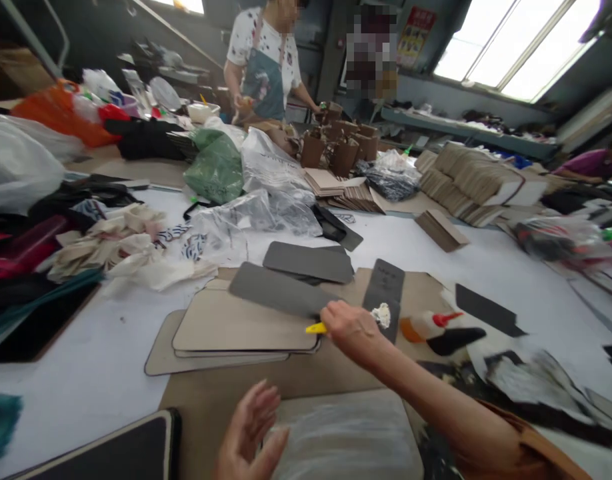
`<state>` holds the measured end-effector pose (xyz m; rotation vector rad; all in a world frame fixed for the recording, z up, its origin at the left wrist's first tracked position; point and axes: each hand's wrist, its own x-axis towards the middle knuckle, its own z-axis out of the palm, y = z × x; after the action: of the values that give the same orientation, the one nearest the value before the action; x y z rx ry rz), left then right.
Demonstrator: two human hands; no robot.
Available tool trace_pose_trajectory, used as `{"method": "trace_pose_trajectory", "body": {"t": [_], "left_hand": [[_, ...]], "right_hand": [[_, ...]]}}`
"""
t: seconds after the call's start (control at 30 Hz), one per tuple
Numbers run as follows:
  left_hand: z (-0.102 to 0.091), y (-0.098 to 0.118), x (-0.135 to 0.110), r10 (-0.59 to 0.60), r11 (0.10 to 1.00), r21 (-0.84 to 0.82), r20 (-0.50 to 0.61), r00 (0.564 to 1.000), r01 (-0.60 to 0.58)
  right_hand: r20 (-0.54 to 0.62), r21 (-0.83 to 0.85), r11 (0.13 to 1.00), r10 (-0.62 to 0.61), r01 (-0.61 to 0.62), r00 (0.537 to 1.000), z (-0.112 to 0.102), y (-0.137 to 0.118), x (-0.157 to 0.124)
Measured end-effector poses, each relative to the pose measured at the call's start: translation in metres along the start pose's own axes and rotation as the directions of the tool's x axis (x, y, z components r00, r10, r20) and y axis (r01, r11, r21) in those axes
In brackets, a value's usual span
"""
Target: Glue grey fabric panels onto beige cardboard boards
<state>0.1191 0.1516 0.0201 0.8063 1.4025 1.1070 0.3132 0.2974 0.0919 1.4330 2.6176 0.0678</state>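
Note:
My right hand point(349, 327) is closed around a tool with a yellow end point(316, 328); the rest of it is hidden. It is over the edge of a stack of beige boards point(246, 323) with rounded corners, beside a dark grey strip point(281, 290). Close by, a white dab of what looks like glue point(382, 315) sits over another dark panel point(383, 283). My left hand point(251, 433) is open, fingers apart, at the left edge of a board smeared with a whitish film point(346, 437). Whether it touches that board I cannot tell.
A glue bottle with a red nozzle point(431, 325) lies at right. Plastic bags point(256, 213), fabric scraps point(111, 247) and stacked boards point(481, 183) lie around the white table point(391, 233). Across it stands a person in an apron point(266, 80). A dark framed panel point(106, 450) is front left.

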Motion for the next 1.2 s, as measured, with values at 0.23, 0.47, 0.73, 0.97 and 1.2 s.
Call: {"method": "trace_pose_trajectory", "body": {"t": [0.23, 0.47, 0.73, 0.97, 1.2], "left_hand": [[0.044, 0.035, -0.034, -0.559, 0.728, -0.364, 0.176, 0.81, 0.581], [0.052, 0.017, -0.069, -0.601, 0.688, -0.438, 0.104, 0.793, 0.579], [0.053, 0.006, -0.094, -0.6, 0.65, -0.412, 0.239, 0.764, 0.639], [0.009, -0.028, -0.087, -0.548, 0.821, -0.292, -0.164, 0.82, 0.49], [-0.003, -0.035, -0.059, -0.361, 0.925, 0.071, -0.144, 0.921, 0.374]], "right_hand": [[-0.095, 0.175, 0.959, -0.21, 0.224, 0.973, 0.025, -0.087, -0.131], [0.043, 0.584, 0.661, 0.556, -0.472, 0.83, 0.058, -0.08, -0.211], [0.482, 0.837, -0.178, 0.687, -0.517, 0.544, 0.08, -0.083, -0.246], [0.319, 0.81, 0.149, 0.7, -0.567, 0.639, 0.108, -0.07, -0.275], [0.194, 0.697, 0.428, 0.66, -0.575, 0.726, 0.125, -0.035, -0.258]]}}
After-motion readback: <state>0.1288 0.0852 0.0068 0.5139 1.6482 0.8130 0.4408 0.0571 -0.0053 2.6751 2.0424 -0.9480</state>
